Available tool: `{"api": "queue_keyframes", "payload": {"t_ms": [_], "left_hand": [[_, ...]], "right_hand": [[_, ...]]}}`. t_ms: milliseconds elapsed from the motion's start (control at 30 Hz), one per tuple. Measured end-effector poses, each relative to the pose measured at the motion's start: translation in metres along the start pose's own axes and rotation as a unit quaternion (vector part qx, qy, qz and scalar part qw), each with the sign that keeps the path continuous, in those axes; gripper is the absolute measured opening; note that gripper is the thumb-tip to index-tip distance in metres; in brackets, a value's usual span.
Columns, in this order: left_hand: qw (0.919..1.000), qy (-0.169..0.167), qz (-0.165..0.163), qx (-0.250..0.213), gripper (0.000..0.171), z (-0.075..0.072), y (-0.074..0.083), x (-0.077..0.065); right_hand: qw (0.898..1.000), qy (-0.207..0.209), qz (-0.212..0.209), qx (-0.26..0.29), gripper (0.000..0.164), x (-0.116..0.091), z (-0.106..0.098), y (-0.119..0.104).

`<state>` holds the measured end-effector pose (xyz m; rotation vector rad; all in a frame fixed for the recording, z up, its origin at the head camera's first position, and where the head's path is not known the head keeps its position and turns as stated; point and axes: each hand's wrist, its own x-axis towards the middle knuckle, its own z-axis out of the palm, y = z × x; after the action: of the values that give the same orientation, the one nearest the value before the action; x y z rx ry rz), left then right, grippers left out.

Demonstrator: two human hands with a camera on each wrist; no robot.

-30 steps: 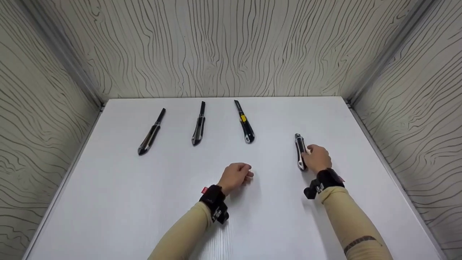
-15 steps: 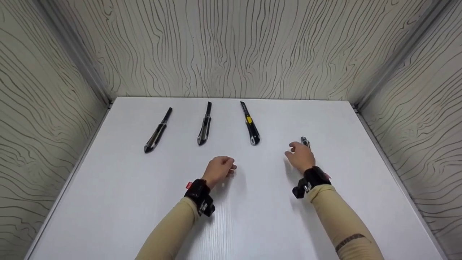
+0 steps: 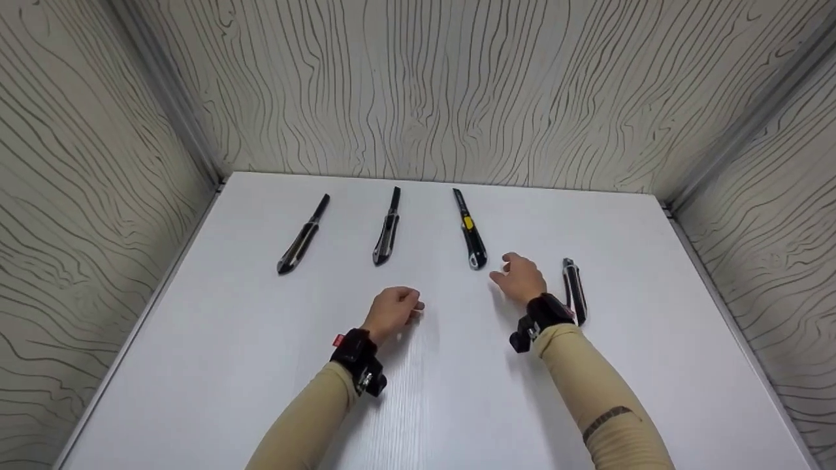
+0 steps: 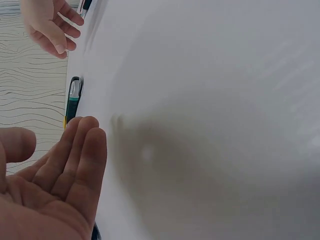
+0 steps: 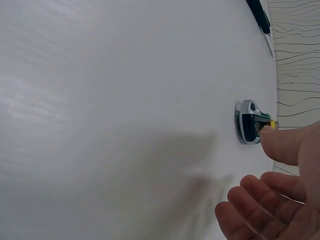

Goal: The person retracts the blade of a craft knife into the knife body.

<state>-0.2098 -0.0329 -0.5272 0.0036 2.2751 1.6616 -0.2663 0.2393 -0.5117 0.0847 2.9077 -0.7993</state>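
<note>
My right hand (image 3: pixel 520 279) holds nothing, its thumb and fingers apart, just right of the handle end of a black utility knife with a yellow slider (image 3: pixel 471 228). Right of that hand lies a shorter utility knife (image 3: pixel 575 290) with no blade showing; its lower end is close by the wrist strap. My left hand (image 3: pixel 392 310) hovers near the middle of the table, relaxed; the left wrist view shows its palm (image 4: pixel 60 185) bare. Two more utility knives, one at far left (image 3: pixel 300 245) and one left of centre (image 3: pixel 387 235), have dark blades extended toward the back.
The white table (image 3: pixel 196 365) is enclosed by wood-grain panels (image 3: pixel 418 85) at the back and both sides. Each wrist carries a black strap (image 3: pixel 356 356) with a small camera. The knives stand in a spaced row, the rightmost nearer the front.
My right hand has let go of the rightmost knife and moved left toward the yellow-slider knife. My left hand has shifted left across the table. The head view has turned slightly.
</note>
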Motion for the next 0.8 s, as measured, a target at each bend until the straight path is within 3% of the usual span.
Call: {"api": "queue_keyframes", "payload": {"t_ms": [367,800], "left_hand": [[0.9999,0.004,-0.005,-0.008,0.034,0.002,-0.001,0.003],[0.9999,0.009,0.010,-0.010,0.032,0.000,-0.007,0.009]], "right_hand": [[0.999,-0.026,0.026,-0.003,0.064,0.028,0.010,-0.022],[0.998,-0.003,0.067,-0.019,0.050,0.048,0.025,-0.043]]}}
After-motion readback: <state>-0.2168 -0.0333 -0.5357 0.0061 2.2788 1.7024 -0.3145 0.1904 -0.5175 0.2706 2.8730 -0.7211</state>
